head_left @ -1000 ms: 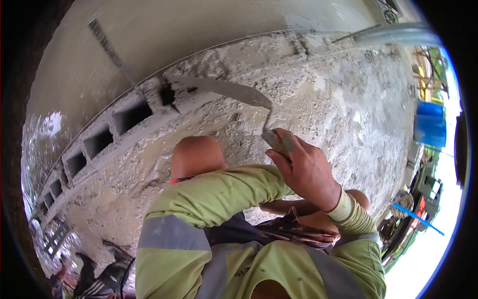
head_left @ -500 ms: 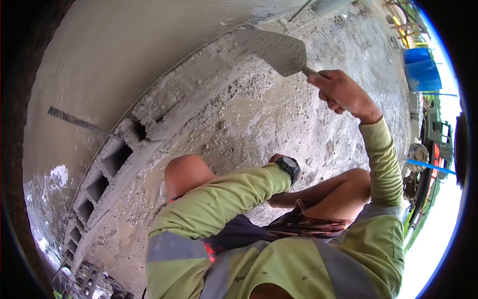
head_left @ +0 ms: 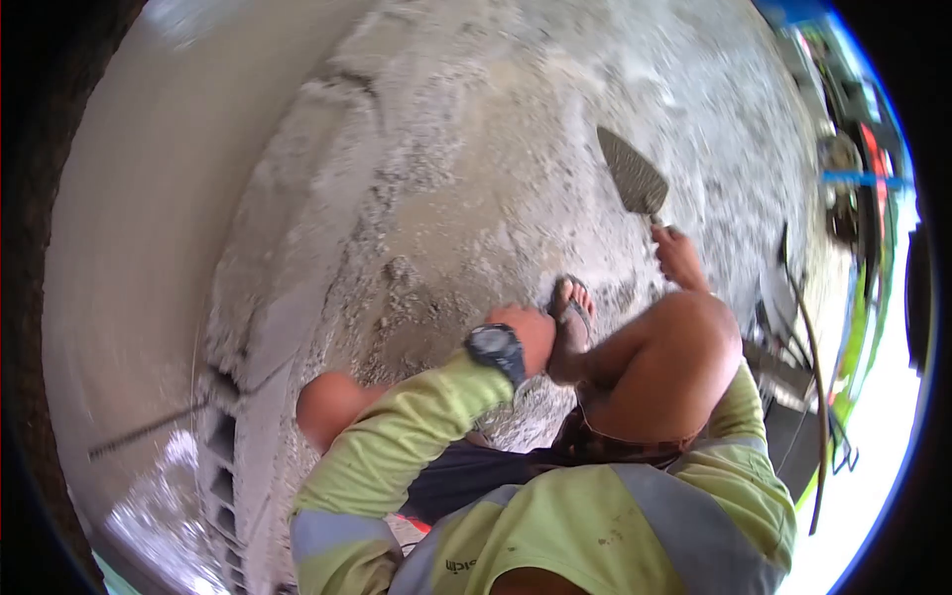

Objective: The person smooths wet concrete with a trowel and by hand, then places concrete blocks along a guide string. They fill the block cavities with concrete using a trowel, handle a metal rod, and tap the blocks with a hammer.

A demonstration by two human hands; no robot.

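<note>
My right hand [head_left: 679, 260] is closed around the handle of a pointed trowel [head_left: 635, 177], held out over the rough, mortar-spattered ground. The blade points up and left in the view, and grey mortar coats it. My left hand [head_left: 529, 333], with a black watch [head_left: 496, 351] at the wrist, is between my knees, close to my sandalled foot [head_left: 573, 302]. Its fingers are mostly hidden from me. To the left runs a row of hollow concrete blocks [head_left: 220, 436], with mortar spread along its upper stretch.
A smooth wet grey surface [head_left: 129, 248] lies beyond the blocks, and a steel bar [head_left: 149, 432] sticks out over it. Wet, gritty mortar [head_left: 426, 327] covers the ground before my feet. On the right are a long curved bar [head_left: 815, 397] and a blue pole [head_left: 863, 178].
My view has turned to the right. The trowel has left the top of the block row and dropped nearer my right knee. More of my left hand now shows.
</note>
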